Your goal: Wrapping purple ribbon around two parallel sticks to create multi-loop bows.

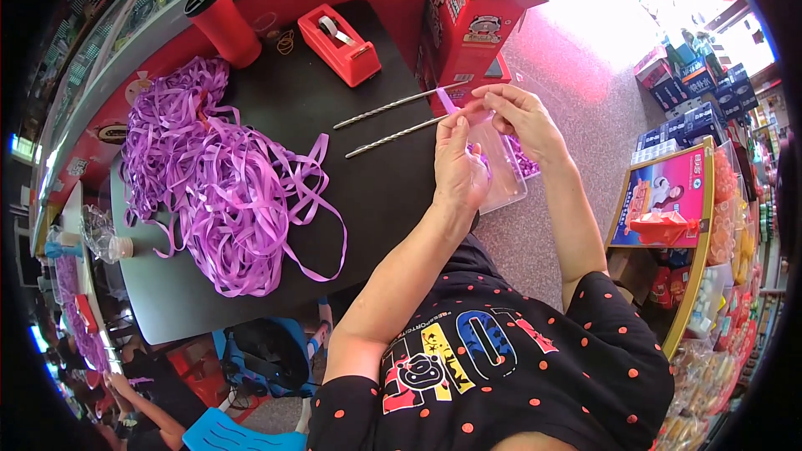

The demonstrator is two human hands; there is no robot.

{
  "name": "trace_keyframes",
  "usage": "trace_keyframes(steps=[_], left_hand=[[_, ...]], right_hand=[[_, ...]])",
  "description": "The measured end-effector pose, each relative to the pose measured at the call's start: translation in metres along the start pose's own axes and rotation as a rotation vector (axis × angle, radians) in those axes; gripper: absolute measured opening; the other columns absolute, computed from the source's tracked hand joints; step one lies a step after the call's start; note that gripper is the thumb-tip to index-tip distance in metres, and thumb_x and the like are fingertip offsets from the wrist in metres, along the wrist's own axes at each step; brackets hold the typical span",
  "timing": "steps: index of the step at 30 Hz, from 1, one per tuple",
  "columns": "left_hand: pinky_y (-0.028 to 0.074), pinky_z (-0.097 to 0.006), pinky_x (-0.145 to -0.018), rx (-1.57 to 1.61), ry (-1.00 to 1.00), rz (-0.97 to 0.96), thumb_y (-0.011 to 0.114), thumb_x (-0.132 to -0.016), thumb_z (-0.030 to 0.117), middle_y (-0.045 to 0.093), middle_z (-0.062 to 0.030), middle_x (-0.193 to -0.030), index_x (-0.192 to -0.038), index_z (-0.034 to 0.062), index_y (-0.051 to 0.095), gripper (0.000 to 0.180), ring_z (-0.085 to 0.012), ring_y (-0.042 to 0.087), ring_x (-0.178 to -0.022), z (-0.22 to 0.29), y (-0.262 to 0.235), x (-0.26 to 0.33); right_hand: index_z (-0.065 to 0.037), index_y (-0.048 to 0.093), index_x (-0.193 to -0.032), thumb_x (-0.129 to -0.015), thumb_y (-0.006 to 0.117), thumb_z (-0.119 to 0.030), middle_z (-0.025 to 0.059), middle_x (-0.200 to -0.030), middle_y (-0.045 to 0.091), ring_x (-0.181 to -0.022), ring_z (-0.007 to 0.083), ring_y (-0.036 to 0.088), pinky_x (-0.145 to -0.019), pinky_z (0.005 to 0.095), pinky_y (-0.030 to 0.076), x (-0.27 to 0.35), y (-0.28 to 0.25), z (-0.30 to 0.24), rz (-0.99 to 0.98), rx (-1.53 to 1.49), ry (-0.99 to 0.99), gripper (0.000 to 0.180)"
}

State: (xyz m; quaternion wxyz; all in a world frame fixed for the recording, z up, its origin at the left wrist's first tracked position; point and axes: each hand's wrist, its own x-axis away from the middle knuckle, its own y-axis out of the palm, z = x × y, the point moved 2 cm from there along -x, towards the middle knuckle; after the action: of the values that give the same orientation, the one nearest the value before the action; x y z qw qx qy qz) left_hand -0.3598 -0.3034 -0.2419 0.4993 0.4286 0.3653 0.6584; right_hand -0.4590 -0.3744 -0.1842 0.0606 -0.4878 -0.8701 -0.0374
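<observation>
Just right of the frame's centre, the left hand (pixel 458 163) and right hand (pixel 520 117) pinch a short purple ribbon strip (pixel 449 103) between closed fingertips. Its long axis runs diagonally, pointing toward the upper left. Below the hands sits a clear plastic box (pixel 508 175), at the edge of the black table (pixel 380 192).

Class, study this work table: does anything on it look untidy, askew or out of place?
Yes. The purple ribbon lies in a loose tangled heap, with loops trailing over the black table edge. A clear plastic box overhangs the table's right edge beneath the left hand and right hand, which pinch a ribbon piece.
</observation>
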Motion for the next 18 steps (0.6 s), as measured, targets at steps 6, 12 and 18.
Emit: trace_keyframes(steps=[6, 12, 18], left_hand=[[0.02, -0.039, -0.101, 0.022, 0.013, -0.009, 0.058, -0.092, 0.026, 0.049, 0.0082, -0.12, -0.106, 0.024, 0.057, 0.014, -0.0119, 0.035, -0.118, -0.002, -0.007, -0.003], [0.018, -0.041, -0.103, -0.052, 0.023, 0.027, 0.055, -0.093, 0.023, 0.045, 0.0064, -0.128, -0.133, 0.0285, 0.041, 0.043, -0.0129, 0.034, -0.121, 0.005, 0.006, 0.003], [0.005, -0.042, -0.11, 0.033, -0.003, 0.027, 0.056, -0.087, 0.019, 0.036, 0.0023, -0.137, -0.146, 0.0321, 0.018, 0.071, -0.0154, 0.028, -0.126, 0.008, 0.006, 0.004]], right_hand=[[-0.002, 0.066, -0.105, -0.088, 0.065, -0.016, 0.0014, -0.091, 0.066, -0.082, 0.007, 0.058, -0.074, 0.022, 0.047, 0.008, 0.016, 0.022, 0.068, -0.118, -0.106, 0.022], [-0.002, 0.066, -0.099, -0.087, 0.066, -0.016, 0.0014, -0.088, 0.065, -0.084, 0.0069, 0.057, -0.076, 0.0217, 0.046, 0.002, 0.006, 0.027, 0.187, 0.036, -0.083, 0.019], [-0.001, 0.065, -0.094, -0.088, 0.063, -0.019, -0.0001, -0.086, 0.063, -0.084, 0.0075, 0.054, -0.079, 0.0236, 0.042, -0.025, -0.019, -0.002, 0.11, 0.266, -0.135, 0.019]])
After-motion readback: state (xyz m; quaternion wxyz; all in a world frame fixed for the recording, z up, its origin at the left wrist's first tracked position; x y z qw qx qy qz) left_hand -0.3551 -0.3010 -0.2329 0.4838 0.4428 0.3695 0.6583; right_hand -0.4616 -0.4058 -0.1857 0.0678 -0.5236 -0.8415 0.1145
